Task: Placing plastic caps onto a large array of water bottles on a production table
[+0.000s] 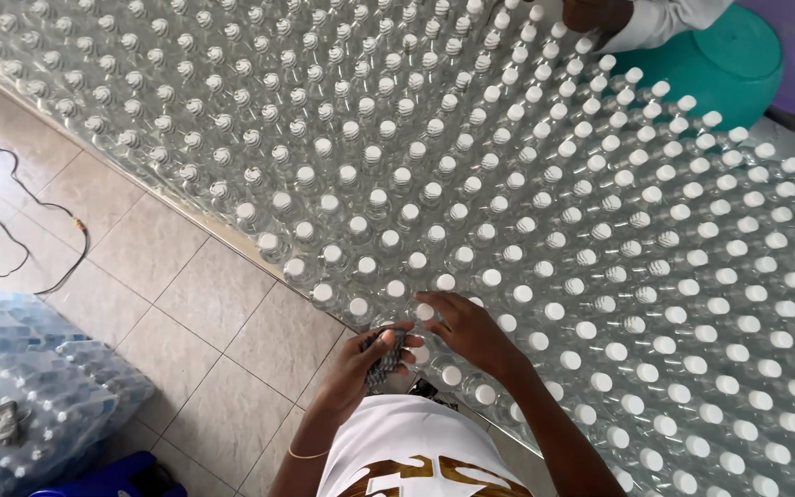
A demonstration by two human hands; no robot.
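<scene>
At the near edge of the table, toward six o'clock in the head view, the person's left hand (361,364) is closed around a small dark ridged object (385,361), possibly a stack of caps, though the view is too blurred to tell, and holds it against the nearest row. The right hand (466,329), just to its three o'clock side, lies spread with fingers resting on the white screw caps of the clear plastic bottles (545,221); it presses rather than grips, apparently to steady the outermost bottles where nothing else supports them. The bottles stand upright and touching in dense diagonal rows, an arrangement that keeps each braced by its neighbours. At twelve o'clock another person's hand (591,13), in a white sleeve, reaches the far rows, beside a teal plastic basin (738,64). At eight o'clock, shrink-wrapped packs of bottles (39,377) lie on the beige tiled floor (186,276), and a thin black cable (11,230) loops at nine o'clock.
</scene>
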